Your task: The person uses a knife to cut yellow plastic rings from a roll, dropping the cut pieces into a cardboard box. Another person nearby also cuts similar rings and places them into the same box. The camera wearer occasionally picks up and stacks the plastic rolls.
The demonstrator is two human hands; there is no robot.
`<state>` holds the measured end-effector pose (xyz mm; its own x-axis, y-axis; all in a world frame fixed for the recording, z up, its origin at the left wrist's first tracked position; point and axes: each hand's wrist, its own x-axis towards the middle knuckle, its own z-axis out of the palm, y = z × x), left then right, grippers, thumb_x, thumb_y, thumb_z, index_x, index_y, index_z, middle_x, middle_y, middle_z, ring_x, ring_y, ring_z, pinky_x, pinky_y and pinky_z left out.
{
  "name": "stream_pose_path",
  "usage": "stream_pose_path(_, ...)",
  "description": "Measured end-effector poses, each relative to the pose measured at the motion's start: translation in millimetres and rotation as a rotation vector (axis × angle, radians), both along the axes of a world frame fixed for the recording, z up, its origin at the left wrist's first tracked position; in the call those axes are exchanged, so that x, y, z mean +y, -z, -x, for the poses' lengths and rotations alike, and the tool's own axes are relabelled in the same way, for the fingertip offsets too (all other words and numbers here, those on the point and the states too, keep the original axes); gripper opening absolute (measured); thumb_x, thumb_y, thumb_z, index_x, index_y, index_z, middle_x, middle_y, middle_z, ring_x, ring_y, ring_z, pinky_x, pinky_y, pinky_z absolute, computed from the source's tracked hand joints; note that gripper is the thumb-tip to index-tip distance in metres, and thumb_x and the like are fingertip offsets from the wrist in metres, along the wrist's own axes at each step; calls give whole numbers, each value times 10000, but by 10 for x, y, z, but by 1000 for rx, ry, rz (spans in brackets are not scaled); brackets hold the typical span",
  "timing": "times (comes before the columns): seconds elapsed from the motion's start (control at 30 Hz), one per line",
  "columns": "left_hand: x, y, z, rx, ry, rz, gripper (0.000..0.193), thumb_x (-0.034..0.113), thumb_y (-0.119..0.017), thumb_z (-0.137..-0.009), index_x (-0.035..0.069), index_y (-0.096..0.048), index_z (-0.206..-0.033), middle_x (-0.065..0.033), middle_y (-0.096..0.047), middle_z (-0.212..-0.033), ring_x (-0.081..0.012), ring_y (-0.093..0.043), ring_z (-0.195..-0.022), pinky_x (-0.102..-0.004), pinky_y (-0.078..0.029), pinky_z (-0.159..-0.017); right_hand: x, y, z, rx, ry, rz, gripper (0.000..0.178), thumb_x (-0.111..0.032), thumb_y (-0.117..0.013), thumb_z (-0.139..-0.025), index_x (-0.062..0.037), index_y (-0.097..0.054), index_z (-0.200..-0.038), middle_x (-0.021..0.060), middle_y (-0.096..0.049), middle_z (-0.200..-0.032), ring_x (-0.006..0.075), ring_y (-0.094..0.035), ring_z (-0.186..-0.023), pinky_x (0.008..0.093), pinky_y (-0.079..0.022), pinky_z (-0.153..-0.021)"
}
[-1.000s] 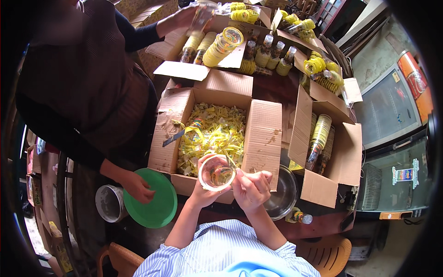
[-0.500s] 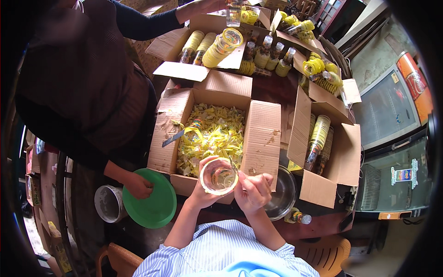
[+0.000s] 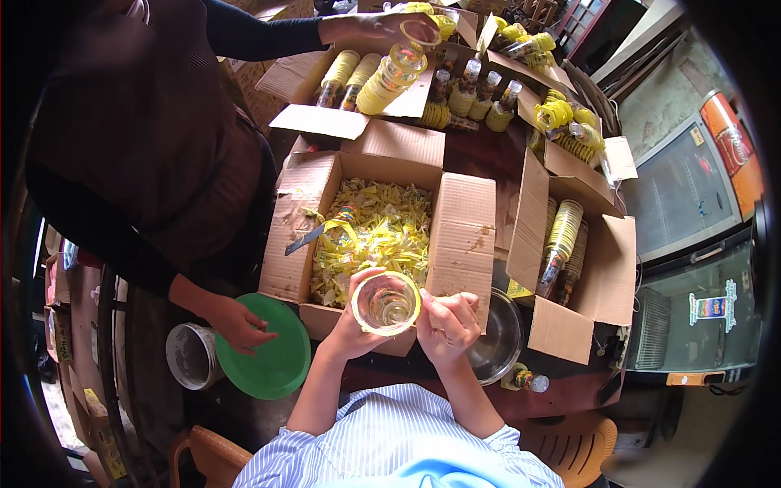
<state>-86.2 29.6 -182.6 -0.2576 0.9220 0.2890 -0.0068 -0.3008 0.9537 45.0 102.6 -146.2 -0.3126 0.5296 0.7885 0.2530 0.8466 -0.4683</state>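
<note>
My left hand (image 3: 348, 329) is wrapped round a clear plastic cup (image 3: 387, 304) with a yellowish rim, its open mouth turned up toward me. Close against the cup's right side, my right hand (image 3: 449, 325) is closed in a pinch by the rim; what sits between its fingertips is too small to make out. Just beyond both hands, a cardboard box (image 3: 461, 236) holds a heap of yellow and clear plastic scraps (image 3: 382, 236). A knife or similar flat blade (image 3: 305, 241) lies over the scraps at the box's left side.
A co-worker's hand (image 3: 244, 325) is over a green lid (image 3: 272, 370) beside a white bucket (image 3: 185, 358); the other holds a cup above a leaning cup stack (image 3: 382, 88). A glass bowl (image 3: 500, 342), a small bottle (image 3: 527, 380) and a box of stacked cups (image 3: 614, 276) stand right.
My right fingers have shifted slightly at the cup's rim; a thin dark strip seen there earlier no longer shows. The co-worker's upper hand brought a cup over the stack; the lower hand opened.
</note>
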Motion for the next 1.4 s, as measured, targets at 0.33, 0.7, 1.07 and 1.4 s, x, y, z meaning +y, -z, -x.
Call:
stream_pose_path(0.33, -36, -27, 50, 124, 56, 1, 787, 51, -766, -619, 40, -315, -1263, -81, -347, -1240, -199, -464, -1115, -336, -397, -958, -50, 34, -57, -4, 27, 34, 244, 14, -720, -644, -88, -656, -856, -26, -558, -636, 107, -490, -517, 253, -340, -597)
stream_pose_path(0.7, 81, -65, -60, -191, 6, 20, 844, 88, -802, -581, 76, -261, -1228, -68, -444, -1118, -178, -477, -1071, -347, -414, -926, -99, 56, -100, 2, 49, 40, 212, -1, -715, -658, -82, -649, -843, -24, -570, -648, 100, -499, -536, 248, -328, -587)
stream_pose_path(1.07, 78, -42, 0, 149, -49, 32, 816, 78, -826, -550, 54, -306, -1178, -78, -470, -1101, -193, -486, -1063, -320, -414, -919, 85, 34, -119, -27, 81, 105, 220, -10, -711, -654, -111, -642, -837, -16, -558, -644, 118, -504, -561, 271, -337, -637)
stream_pose_path(1.4, 130, -50, -64, -148, 19, -24, 761, 43, -799, -582, 60, -315, -1170, -93, -472, -1128, -196, -474, -1097, -343, -387, -949, -77, 31, -84, 2, 114, -42, 210, 3, -710, -645, -104, -638, -810, -41, -546, -618, 89, -479, -519, 255, -329, -590)
